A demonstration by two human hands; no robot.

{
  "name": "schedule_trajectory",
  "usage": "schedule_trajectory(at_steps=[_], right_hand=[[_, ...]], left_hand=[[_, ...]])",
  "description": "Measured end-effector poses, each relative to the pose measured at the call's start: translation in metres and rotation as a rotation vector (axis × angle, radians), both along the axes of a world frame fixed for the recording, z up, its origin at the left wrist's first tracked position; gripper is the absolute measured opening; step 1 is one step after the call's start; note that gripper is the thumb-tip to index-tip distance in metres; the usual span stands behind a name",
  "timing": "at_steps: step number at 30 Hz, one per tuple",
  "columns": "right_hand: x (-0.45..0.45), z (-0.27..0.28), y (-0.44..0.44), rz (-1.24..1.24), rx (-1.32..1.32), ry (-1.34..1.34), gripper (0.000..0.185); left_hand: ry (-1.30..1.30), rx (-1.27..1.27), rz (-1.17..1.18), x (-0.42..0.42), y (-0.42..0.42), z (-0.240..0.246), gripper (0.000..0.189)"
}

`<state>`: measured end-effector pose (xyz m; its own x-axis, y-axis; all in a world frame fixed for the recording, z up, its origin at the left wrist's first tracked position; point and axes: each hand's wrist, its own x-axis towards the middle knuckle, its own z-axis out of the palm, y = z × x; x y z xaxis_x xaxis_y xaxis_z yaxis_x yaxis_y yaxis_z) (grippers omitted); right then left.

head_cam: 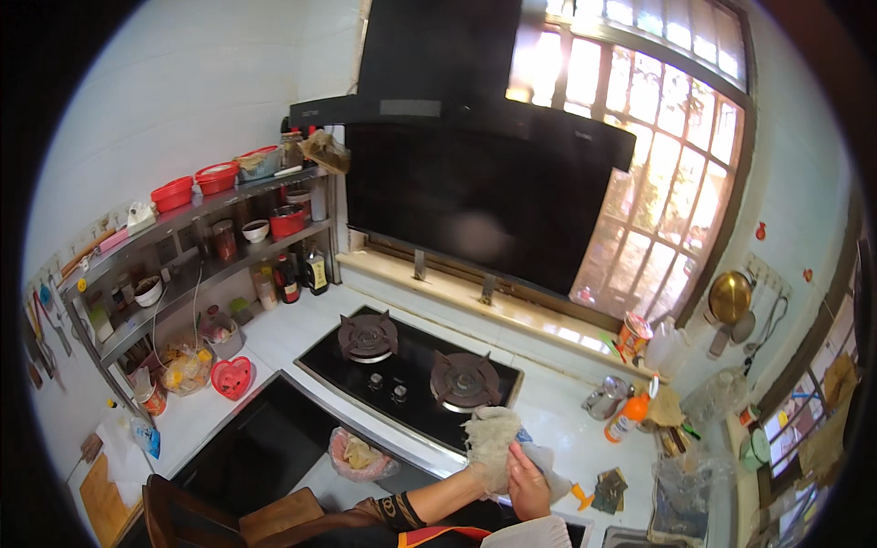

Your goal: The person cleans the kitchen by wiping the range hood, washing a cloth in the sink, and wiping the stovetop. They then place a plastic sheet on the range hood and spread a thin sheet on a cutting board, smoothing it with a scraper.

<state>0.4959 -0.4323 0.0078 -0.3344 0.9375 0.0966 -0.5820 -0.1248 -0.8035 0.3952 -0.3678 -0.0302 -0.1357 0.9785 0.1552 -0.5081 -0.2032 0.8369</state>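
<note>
My left hand (473,477) reaches in from the lower left, with a dark band on the forearm. A beige cloth (493,435) covers its fingers, so their grip is hidden. Beside it, my right hand (527,481) holds its fingers close together against the cloth's edge. A greyish cloth or bag (546,466) shows just beyond the right hand, with a bit of blue at its top. Both hands are over the near right corner of a black two-burner gas hob (418,383). The right burner (464,381) lies just behind the cloth.
An orange spray bottle (627,416) and dark scouring pads (610,490) are on the right counter, near a sink edge (623,538). A lined bin (360,455) sits below the hob. Left stands a loaded metal shelf (205,205); a range hood (473,185) hangs above.
</note>
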Motion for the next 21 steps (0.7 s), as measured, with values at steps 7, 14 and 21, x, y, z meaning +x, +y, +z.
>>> schedule_trajectory(at_steps=[7,14,21], right_hand=[[-0.015,0.007,0.040,-0.191,0.844,-0.784,0.039],[-0.048,0.000,0.077,0.289,-0.218,0.376,0.050],[-0.031,-0.028,0.079,0.067,-0.254,0.230,0.022]], left_hand=[[-0.105,0.417,-0.134,-0.068,-0.003,0.052,0.013],[0.164,0.180,0.080,-0.037,-0.020,0.067,0.018],[0.474,0.055,0.212,0.018,-0.022,0.035,0.024]])
